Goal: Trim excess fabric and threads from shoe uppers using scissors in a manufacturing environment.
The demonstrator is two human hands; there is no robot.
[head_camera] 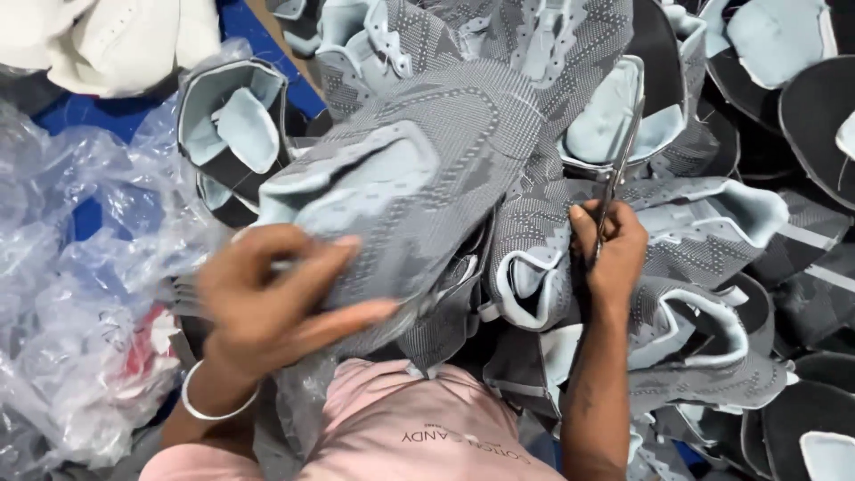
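Shoe upper: a grey knitted shoe upper point(419, 196) with pale blue lining is held at the centre of the frame, its patterned face turned up.
Left hand: the left hand point(276, 303), blurred, is closed on the upper's lower left edge, thumb on top; a silver bangle point(209, 405) is worn at the wrist.
Right hand: the right hand point(610, 254) is wrapped around scissors point(619, 169), whose blades point up toward the upper right.
Pile: more grey uppers point(704, 240) are heaped across the right and top.
Bags: crumpled clear plastic bags point(80, 294) are seen at the left; their contents cannot be told.
Shirt: a pink shirt point(401, 419) is seen at the bottom.
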